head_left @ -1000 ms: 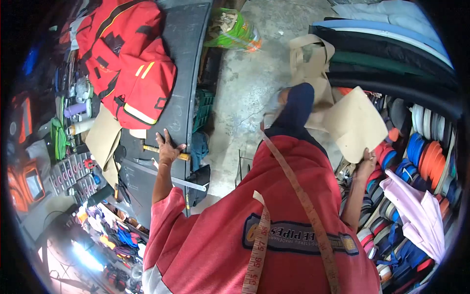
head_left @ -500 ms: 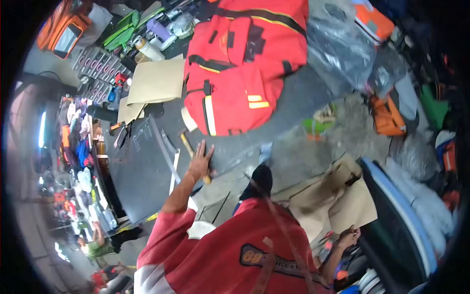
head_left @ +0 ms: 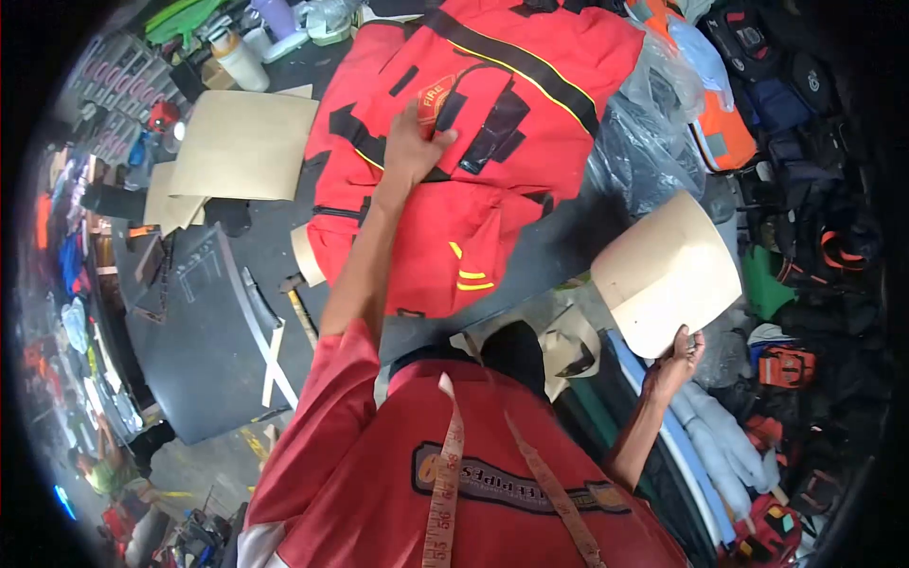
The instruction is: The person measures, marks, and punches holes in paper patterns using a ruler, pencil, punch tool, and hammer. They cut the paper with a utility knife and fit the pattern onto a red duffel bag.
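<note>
A large red bag (head_left: 426,241) with black straps, yellow trim and a FIRE patch lies on the dark table. My left hand (head_left: 414,147) is on its upper face beside the patch, thumb apart and fingers bent on the fabric; the fingertips are partly hidden. To the right, my right hand (head_left: 674,362) pinches the lower edge of a curved tan cardboard sheet (head_left: 668,275), held up beyond the table edge. A hammer (head_left: 301,310) lies left of the bag, near thin crossed strips (head_left: 273,364).
Tan sheets (head_left: 244,144) lie at the table's left, with a white bottle (head_left: 240,62) behind them. Clear plastic (head_left: 639,151) lies right of the bag. Rolls of material (head_left: 705,445) stand at my right, and bags (head_left: 786,364) are piled beyond. A measuring tape (head_left: 445,488) hangs from my neck.
My left hand has left the table by the hammer and is now on the red bag. My right hand has risen from low beside me, lifting the tan sheet. The view has shifted.
</note>
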A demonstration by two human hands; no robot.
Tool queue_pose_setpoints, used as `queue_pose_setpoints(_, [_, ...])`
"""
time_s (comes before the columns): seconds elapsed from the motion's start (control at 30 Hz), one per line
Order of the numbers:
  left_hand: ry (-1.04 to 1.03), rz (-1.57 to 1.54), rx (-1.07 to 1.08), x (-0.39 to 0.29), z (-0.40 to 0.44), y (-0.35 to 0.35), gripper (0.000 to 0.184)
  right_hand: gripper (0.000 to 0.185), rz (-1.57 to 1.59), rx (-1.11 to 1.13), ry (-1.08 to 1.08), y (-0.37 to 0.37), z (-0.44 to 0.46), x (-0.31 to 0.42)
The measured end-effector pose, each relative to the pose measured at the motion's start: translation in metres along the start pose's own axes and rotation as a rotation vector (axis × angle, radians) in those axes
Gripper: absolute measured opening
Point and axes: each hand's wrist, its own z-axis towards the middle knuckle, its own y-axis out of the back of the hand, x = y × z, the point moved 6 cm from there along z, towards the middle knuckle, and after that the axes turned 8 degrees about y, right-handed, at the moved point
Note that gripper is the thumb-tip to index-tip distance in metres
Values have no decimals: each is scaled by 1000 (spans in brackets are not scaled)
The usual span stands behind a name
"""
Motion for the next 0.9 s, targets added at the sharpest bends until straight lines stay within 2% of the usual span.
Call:
queue_pose_setpoints(0.07, [153,-83,329,-12,16,-29,75,41,-36,76,55,0,17,6])
queue_pose_setpoints(0.1, [122,-72,338,-16,11,-42,55,38,-61,79,79,-9,21,15])
queue_pose_setpoints(0.17, [-1,-66,236,-26,-4,-60,41,38,-74,109,87,-22,38,25])
queue_pose_setpoints(0.2, [-41,-30,99,-54,-23,-48,30,38,-82,119,87,-24,50,25])
queue_pose_setpoints(0.27, [-126,-73,243,-78,-59,-77,31,39,-113,152,122,-30,75,23])
queue_pose_setpoints(0.33, [-138,105,500,-88,-99,-111,41,42,-101,196,147,-48,101,18])
queue_pose_setpoints(0.37, [-64,241,592,-87,-105,-118,52,43,-102,227,163,-51,119,12])
queue_pose_setpoints(0.47, [45,245,588,-80,-100,-117,54,43,-57,338,132,-89,156,8])
queue_pose_setpoints(0.5, [5,248,569,-78,-102,-114,49,43,-78,368,161,-98,179,-2])
queue_pose_setpoints(0.57, [168,361,797,-80,-115,-115,42,42,-35,420,120,-136,206,-3])
queue_pose_setpoints(0.6, [44,370,714,-78,-124,-119,36,40,-120,448,105,-152,217,4])
queue_pose_setpoints(0.7, [185,491,857,-96,-133,-108,32,37,26,667,200,-198,261,14])
queue_pose_setpoints(0.77, [243,500,781,-90,-146,-105,33,36,56,735,228,-226,291,13])
queue_pose_setpoints(0.8, [296,563,844,-119,-143,-81,35,37,60,761,200,-244,294,21])
queue_pose_setpoints(0.83, [324,567,827,-114,-152,-82,35,36,73,823,200,-261,300,24])
queue_pose_setpoints(0.9, [242,498,741,-91,-178,-98,38,35,132,887,194,-298,299,40])
